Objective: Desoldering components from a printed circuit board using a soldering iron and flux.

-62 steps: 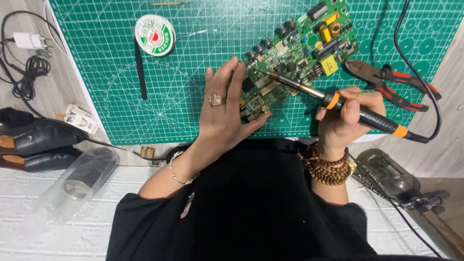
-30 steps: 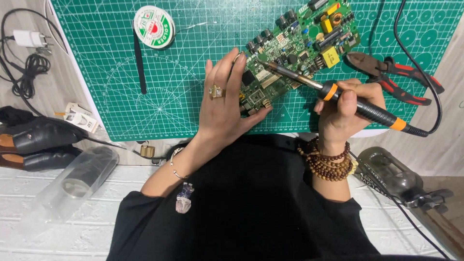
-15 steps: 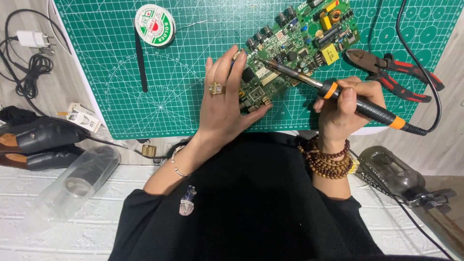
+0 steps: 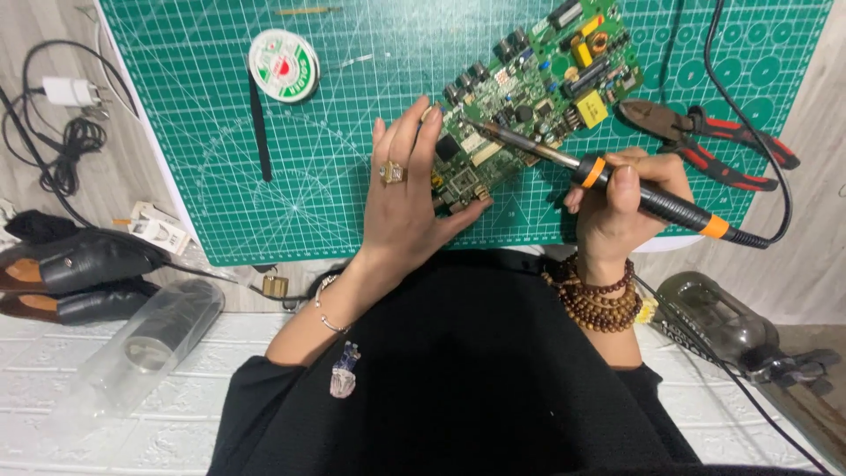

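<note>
- head view: the circuit board [image 4: 529, 97] lies on the green cutting mat [image 4: 352, 185], its long axis running diagonally from just under the left hand [image 4: 405, 198] up and away to the far right.
- head view: the left hand lies flat and spread, fingers [image 4: 414, 132] together pointing away from the body, palm pressing the near-left corner of the board; it grips nothing, it only pins the board down.
- head view: the right hand [image 4: 621, 203] is closed around the soldering iron [image 4: 617, 181], thumb on top by the orange collar; the iron's long axis slants from the hand up-left, and its tip [image 4: 485, 129] rests on the board just right of the left fingertips.
- head view: so the board sits between the two hands, forward of both; the left hand touches it, the right reaches it only through the iron (the iron's cable trails off right of the right hand).
- head view: red-handled pliers [image 4: 705, 132] lie just beyond the right hand; a solder spool [image 4: 283, 65] and a thin black stick [image 4: 259, 132] lie beyond and left of the left hand, well apart from it.
</note>
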